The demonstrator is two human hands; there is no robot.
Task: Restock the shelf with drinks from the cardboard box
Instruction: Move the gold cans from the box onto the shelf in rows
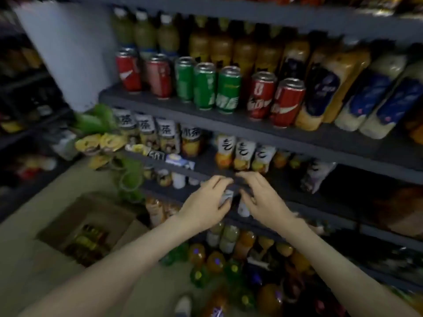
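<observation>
- Centrally, the left hand (203, 202) curls thumb and fingers round a small pale drink (227, 196), held just in front of the dark shelf (286, 184) edge.
- Just beside it, the right hand (263, 197) has its fingers bent, their tips at the same edge; blur hides whether it grips anything. The two hands are close together, almost touching.
- A second whitish container (243, 210) shows under the right thumb, on the board below.
- Behind the hands stand white-sleeved bottles (243, 156) in a tight row, and to their right one purple-marked bottle (318, 177) leans over.
- Further left on that board stand tea bottles (166, 138), with a small carton (180, 160) lying at the front lip.
- One board up, green cans (204, 88) stand between red cans (287, 104) and more red ones at the left.
- Below the arms, orange and green bottles (215, 261) crowd the lowest level.
- A green net bundle (130, 177) hangs at the shelf's left end.
- Down on the floor at the left sits the open cardboard box (68, 220), well apart from the hands, with dark bottled drinks (91, 243) inside.
</observation>
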